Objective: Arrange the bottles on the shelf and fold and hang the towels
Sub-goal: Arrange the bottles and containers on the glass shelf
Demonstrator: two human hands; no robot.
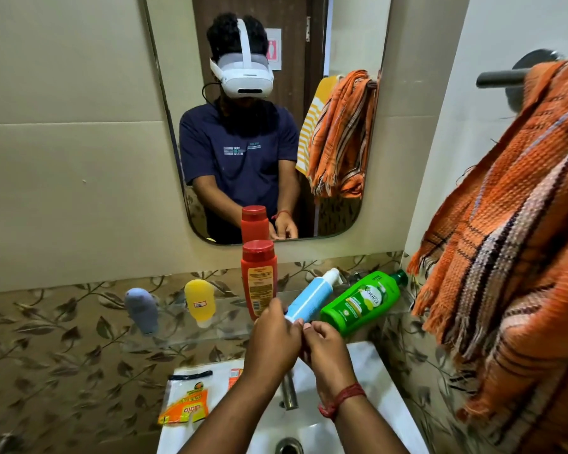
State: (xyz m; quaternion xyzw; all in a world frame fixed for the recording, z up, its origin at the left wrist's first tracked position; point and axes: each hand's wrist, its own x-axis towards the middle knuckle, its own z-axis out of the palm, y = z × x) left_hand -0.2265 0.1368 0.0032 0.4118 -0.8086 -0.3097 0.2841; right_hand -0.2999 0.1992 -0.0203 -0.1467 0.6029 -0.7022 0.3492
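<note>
On the glass shelf (pixel 184 332) under the mirror, a red bottle (pixel 259 280) stands upright. A yellow tube (pixel 200 301) and a grey tube (pixel 141 309) stand on their caps to its left. A green bottle (pixel 363 301) lies on its side at the right. A blue pump bottle (pixel 312 296) lies tilted between red and green. My left hand (pixel 273 339) holds its base end, and my right hand (pixel 325 350) touches that end with its fingertips. An orange checked towel (pixel 512 250) hangs bunched over the rail (pixel 502 77) at the right.
A white sink (pixel 371 381) with a metal tap (pixel 289 391) lies directly below my hands. An orange-printed plastic packet (pixel 186 401) rests on the sink's left rim. The mirror (pixel 164 103) reflects me, the towels and a door behind.
</note>
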